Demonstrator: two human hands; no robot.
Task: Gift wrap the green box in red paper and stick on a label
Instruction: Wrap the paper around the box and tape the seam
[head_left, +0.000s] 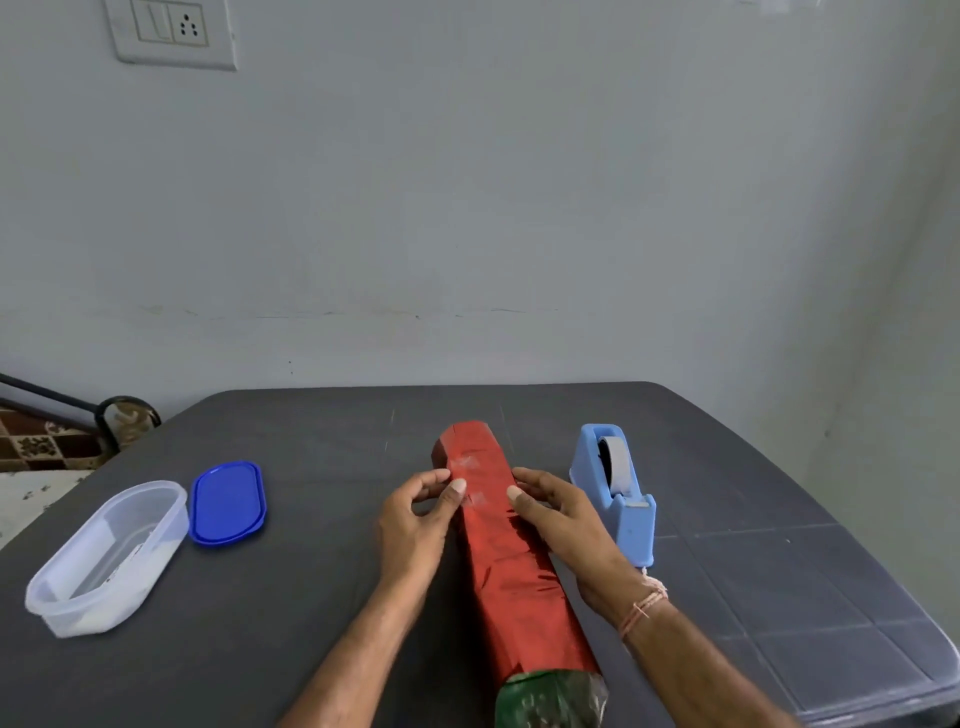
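1. Green box (550, 696). It lies lengthwise on the dark table (291, 436), with the near end towards the wearer. That end is bare green where the wrap stops short. Risk: too little overhang here to fold shut, so green would stay exposed.

2. Red paper (519, 577). A glossy sleeve round the box, creased along its near half. Risk: a slack wrap may slide along the box when lifted, and the creases may tear under hard smoothing.

3. Left hand (415, 519). Fingers are curled against the box's left edge, and the thumb tip presses the top face at the seam.

4. Right hand (558, 519). Fingers curve round the right edge, with the thumb on top. Risk: if either thumb lets go early, the overlap could spring open.

5. Tape strips (470, 480). Two clear pieces lie across the seam, both puckered. Risk: poor adhesion on foil.

6. Tape dispenser (618, 493). It stands just beside the right hand. Risk: a wrist could knock it.

7. Clear container (111, 556) and blue lid (227, 503). Both sit well apart to the left. No label is discernible, so I cannot tell where it is kept.
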